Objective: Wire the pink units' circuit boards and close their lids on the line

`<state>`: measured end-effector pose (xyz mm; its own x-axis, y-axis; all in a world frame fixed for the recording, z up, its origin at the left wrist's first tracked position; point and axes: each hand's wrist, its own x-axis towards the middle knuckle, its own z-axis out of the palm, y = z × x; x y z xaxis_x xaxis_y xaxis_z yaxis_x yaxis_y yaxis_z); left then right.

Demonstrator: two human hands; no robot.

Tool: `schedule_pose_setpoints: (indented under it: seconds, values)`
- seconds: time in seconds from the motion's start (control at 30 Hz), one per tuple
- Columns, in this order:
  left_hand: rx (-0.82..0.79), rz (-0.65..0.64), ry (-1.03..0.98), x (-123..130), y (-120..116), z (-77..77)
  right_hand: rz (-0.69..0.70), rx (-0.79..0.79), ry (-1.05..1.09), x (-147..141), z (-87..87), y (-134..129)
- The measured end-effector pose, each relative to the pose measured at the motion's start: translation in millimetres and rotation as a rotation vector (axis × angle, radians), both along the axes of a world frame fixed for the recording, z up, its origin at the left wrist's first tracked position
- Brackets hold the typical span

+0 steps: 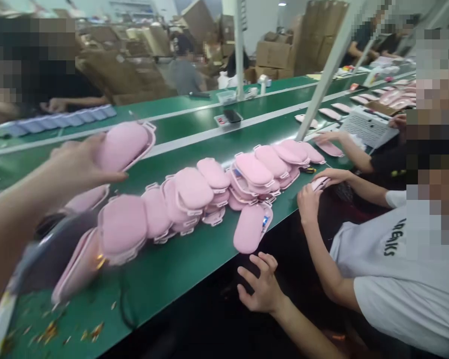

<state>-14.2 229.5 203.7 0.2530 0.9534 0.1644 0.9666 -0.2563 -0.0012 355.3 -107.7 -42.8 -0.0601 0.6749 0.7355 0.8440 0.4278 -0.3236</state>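
My left hand (78, 157) grips a pink oval case (122, 144) and holds it up over the left part of the bench. Fingers spread and holding nothing, my right hand (260, 284) is just off the bench's front edge. Closest to it lies a tilted pink case (249, 229), slightly ajar, with something blue and shiny inside. A long row of similar pink cases (194, 188) is piled along the bench between my hands. At the row's near end one case (77, 264) leans on its side by a dark grey bin-like object (60, 249).
The green bench (187, 264) runs away to the right, with small scraps (48, 331) at its near end. A co-worker's hands (310, 199) hold a pink case at right. White posts (329, 75) rise from the bench. Blue-grey pieces (60, 119) line the far side.
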Motion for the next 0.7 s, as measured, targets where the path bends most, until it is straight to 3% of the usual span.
schedule_pose_setpoints:
  seconds: [0.07, 0.1, 0.17, 0.2, 0.27, 0.33, 0.4, 0.57, 0.7]
  values:
    - [0.072, -0.018, -0.024, -17, -93, -18.4, 0.09, -0.007, 0.052, -1, -0.6, -13]
    - [0.086, -0.115, -0.088, -16, -140, -37.9, 0.134, -0.022, 0.067, -3, -1.5, -18]
    - [0.007, -0.282, -0.292, -1, -223, -90.8, 0.223, -0.039, 0.074, -10, -3.4, -21]
    - [-0.043, -0.304, -0.32, 9, -252, -119.4, 0.27, -0.041, 0.07, -16, -3.9, -19]
    - [-0.095, -0.282, -0.372, 24, -284, -168.4, 0.36, -0.071, 0.049, -28, -3.7, -8]
    - [-0.151, -0.247, -0.432, 28, -287, -197.0, 0.416, -0.168, 0.006, -39, -2.8, 11]
    - [-0.225, -0.223, -0.512, 23, -277, -205.9, 0.417, -0.297, -0.044, -48, -3.4, 32]
    - [-0.377, -0.1, -0.707, 4, -249, -193.8, 0.465, -0.455, 0.134, -57, -7.1, 65]
    - [-0.323, 0.014, -0.864, 4, -244, -194.1, 0.461, -0.464, 0.225, -58, 6.3, 72]
